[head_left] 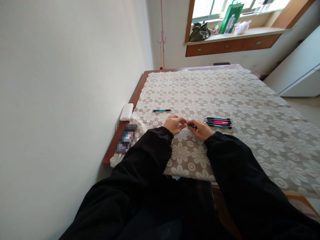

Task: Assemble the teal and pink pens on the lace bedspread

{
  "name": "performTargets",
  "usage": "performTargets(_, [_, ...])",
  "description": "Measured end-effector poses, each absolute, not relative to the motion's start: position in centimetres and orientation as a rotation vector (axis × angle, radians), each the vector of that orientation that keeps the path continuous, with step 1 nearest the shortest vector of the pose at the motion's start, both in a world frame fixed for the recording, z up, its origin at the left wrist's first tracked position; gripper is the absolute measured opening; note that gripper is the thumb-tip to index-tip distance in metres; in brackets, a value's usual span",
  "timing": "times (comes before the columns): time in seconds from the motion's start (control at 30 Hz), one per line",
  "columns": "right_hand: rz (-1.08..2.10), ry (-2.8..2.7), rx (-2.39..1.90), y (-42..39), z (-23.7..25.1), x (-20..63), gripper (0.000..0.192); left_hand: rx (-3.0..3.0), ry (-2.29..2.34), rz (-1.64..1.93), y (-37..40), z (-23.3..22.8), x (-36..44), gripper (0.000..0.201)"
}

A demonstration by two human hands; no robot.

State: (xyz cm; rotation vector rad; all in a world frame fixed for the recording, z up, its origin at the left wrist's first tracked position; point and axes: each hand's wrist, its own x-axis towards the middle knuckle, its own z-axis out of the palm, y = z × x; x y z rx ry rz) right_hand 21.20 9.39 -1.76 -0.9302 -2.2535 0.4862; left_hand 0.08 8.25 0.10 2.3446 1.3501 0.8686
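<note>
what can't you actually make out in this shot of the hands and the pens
- Head view: the small teal pen pinched between left hand and right hand is mostly covered by the fingers; its parts are too small to tell.
- The flat dark object at the table edge is pixel-blurred.
- The exact count in the row of teal and pink pens is too fine to settle.
- The person's lap and the table front are hidden by the black sleeves.

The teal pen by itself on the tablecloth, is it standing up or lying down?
Lying down. The teal pen rests flat on the lace tablecloth, pointing sideways, apart from both hands and from the bunch of pens.
</note>
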Motion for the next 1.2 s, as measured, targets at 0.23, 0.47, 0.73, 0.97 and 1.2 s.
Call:
performTargets(0.23, [0.492,-2.264,-0.906,9.5,-1.9,21.1,0.015,2.355,1.329,0.818,8.7,-0.4,0.1,0.015])
performTargets(0.47, [0.496,-2.253,-0.938,9.5,-2.1,21.2,0.017,2.254,1.256,0.873,8.8,-0.3,0.0,0.017])
performTargets(0.73, [0.444,-2.316,-0.916,9.1,-1.4,21.3,0.017,2.309,1.239,0.851,8.9,-0.4,-0.1,0.014])
performTargets(0.97, [0.389,-2.31,-0.993,9.1,-1.5,21.2,0.016,2.328,1.296,0.784,8.7,0.2,-0.1,0.006])
performTargets(1.2, [0.349,-2.338,-0.964,9.0,-1.3,21.4,0.016,2.284,1.287,0.735,8.7,0.5,-0.1,0.006])
